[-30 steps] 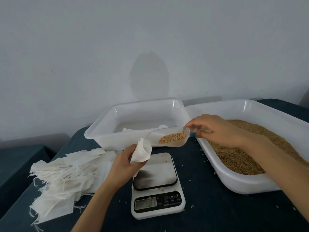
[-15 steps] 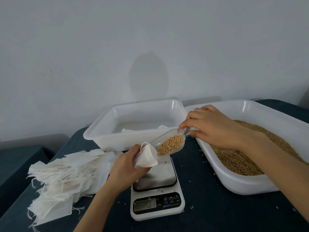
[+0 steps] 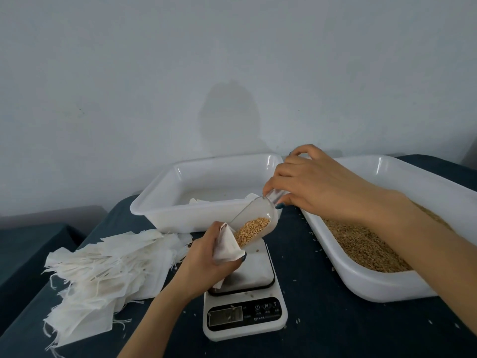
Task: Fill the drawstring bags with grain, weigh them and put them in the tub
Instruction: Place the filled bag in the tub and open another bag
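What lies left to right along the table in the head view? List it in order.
Pile of empty drawstring bags → left hand gripping a drawstring bag → clear scoop of grain → right hand holding the scoop's handle → white tub of grain.

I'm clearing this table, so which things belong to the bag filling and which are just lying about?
Job: left hand holding the drawstring bag; right hand holding the clear scoop; grain tub; digital scale; second tub; spare bag pile.
Lying about: stray grains on the dark cloth.
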### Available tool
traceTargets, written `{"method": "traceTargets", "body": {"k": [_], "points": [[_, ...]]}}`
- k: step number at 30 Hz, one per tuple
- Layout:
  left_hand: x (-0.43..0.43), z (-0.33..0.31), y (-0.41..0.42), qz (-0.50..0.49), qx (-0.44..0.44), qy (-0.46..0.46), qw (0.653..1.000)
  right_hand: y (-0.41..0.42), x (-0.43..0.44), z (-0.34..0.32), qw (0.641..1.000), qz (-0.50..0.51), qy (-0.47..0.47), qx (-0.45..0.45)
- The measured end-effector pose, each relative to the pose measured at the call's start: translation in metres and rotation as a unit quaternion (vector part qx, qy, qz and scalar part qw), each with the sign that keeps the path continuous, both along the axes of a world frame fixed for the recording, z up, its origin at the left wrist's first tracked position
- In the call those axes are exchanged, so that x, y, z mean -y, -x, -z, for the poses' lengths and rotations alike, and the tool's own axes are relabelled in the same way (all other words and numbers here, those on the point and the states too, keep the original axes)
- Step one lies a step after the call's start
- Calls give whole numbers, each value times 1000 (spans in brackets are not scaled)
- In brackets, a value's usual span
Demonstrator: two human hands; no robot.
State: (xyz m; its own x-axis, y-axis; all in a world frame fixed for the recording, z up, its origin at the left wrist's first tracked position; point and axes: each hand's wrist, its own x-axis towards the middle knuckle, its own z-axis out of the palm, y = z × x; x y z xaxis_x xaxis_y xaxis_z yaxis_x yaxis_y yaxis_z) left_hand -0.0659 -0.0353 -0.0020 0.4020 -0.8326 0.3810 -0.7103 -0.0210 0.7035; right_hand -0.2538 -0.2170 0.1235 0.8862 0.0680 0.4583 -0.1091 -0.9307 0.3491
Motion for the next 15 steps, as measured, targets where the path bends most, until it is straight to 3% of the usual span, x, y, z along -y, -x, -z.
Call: {"method": "traceTargets", "body": {"k": [15], "points": [[-1, -3, 2, 30, -96, 29, 994, 0, 1, -11, 998, 5, 40, 51]]}}
